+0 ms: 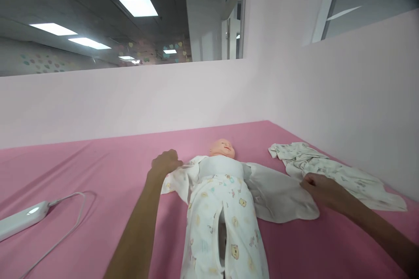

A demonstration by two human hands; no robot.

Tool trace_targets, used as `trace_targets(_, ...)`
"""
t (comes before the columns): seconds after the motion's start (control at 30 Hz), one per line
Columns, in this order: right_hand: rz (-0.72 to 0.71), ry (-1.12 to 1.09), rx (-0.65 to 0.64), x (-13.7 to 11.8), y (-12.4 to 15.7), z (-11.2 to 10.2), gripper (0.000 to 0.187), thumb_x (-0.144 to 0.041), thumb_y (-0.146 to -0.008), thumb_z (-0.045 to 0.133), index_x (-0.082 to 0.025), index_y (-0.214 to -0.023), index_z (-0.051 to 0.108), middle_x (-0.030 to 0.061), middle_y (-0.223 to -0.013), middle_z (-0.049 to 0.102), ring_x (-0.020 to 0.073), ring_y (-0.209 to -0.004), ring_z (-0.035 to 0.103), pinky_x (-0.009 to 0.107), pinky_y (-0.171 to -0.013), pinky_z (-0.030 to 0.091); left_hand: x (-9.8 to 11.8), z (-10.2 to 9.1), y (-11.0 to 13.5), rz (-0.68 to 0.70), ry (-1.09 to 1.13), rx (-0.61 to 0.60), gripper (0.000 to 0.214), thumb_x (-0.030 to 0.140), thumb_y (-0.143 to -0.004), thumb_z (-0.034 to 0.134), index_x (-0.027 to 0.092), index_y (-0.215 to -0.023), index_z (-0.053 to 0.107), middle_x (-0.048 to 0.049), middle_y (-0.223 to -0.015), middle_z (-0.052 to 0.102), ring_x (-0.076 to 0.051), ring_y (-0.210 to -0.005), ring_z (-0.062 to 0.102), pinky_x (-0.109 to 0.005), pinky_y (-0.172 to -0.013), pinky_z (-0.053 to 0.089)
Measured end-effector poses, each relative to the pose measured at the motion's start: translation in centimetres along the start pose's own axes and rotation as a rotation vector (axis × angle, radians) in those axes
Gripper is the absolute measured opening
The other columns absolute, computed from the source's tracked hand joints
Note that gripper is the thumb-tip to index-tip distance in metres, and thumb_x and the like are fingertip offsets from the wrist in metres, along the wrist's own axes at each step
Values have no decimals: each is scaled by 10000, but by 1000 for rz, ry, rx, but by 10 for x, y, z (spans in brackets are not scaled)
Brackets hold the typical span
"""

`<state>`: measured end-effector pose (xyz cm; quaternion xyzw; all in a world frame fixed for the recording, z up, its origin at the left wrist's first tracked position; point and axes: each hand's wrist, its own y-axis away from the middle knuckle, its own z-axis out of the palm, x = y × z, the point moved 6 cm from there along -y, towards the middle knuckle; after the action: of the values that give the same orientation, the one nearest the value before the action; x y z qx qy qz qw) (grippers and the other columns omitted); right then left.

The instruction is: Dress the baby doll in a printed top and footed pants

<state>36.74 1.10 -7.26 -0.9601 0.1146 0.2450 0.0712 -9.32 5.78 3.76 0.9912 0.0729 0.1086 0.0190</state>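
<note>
A baby doll point(223, 148) lies on its back on a pink sheet, its head toward the wall. White bear-print pants point(209, 213) with an opening at the crotch cover its legs, and a plain white band crosses its chest. Beneath it a baby shirt point(278, 192) is spread open, the inner side of one panel facing up on the right. My left hand point(166, 162) is closed at the shirt's sleeve beside the doll's shoulder. Pinched in my right hand point(319, 186) is the outer edge of the shirt's right panel. The doll's arms are not visible.
Another printed white baby garment point(334, 168) lies crumpled by the right wall. At the left is a white device point(24, 219) with a cable running toward the front. A white wall point(131, 100) with a window stands behind the pink sheet point(114, 161).
</note>
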Motion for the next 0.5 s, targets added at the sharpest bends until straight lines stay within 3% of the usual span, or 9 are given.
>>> trace_targets(0.1,-35,44,-68,-18,8,11,118,-314,-815,414,-234,-733,386,40,-731,567,211,-670,530,323,-592,355,20,19,-2,121,43,-70,545,612,-724,537,274,-1151,535,-59,-1226,600,-229,-997,599,-282,-715,448)
trace_targets(0.17,-129,-25,-32,-51,17,8,110,-339,-828,422,-231,-835,446,69,-909,601,229,-815,572,327,-655,397,31,28,-3,138,11,-52,471,553,-751,542,277,-1132,560,-46,-1184,626,-235,-1008,598,-307,-764,454)
trace_targets(0.27,-336,-130,-35,-121,31,3,195,-348,-859,398,-233,-975,504,69,-1091,587,226,-1005,556,319,-751,428,39,35,-5,84,-67,62,247,323,-840,446,221,-998,607,-80,-1088,651,-265,-988,608,-370,-801,446)
trace_targets(0.37,-555,-102,8,-200,42,3,218,-286,-876,374,-209,-996,539,73,-1087,602,211,-1015,549,320,-823,421,40,39,-3,41,-116,158,262,204,-868,357,168,-953,603,-123,-1040,646,-288,-965,620,-382,-773,453)
trace_targets(0.43,-726,20,11,-253,46,14,239,-243,-876,382,-182,-1030,554,88,-1109,608,211,-1066,528,328,-895,395,37,42,1,24,-131,206,281,212,-890,334,153,-983,592,-134,-1011,645,-298,-960,624,-380,-756,459)
trace_targets(0.5,-885,196,-97,-297,49,40,265,-240,-862,421,-159,-1058,579,112,-1094,625,235,-1058,539,349,-902,389,30,46,5,15,-142,235,296,224,-907,319,146,-1020,582,-141,-979,651,-299,-942,635,-377,-741,465)
